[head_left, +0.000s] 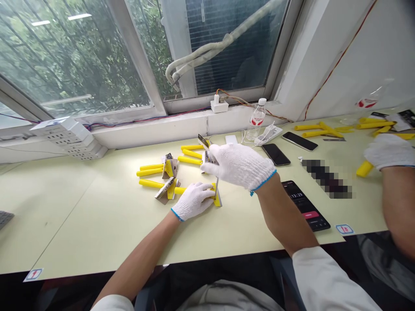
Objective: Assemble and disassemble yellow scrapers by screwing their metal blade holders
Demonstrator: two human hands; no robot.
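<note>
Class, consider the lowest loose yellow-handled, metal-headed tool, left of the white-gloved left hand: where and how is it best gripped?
Probably around its yellow cylindrical handle, coming from the left and above: the handle points left, away from the silver metal head and the white-gloved left hand, so a grip there should avoid the thin-looking edges.

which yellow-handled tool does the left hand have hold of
The yellow-handled tool whose far end shows just right of the left hand, which lies over its handle; the tools to its left have no hand on them.
</note>
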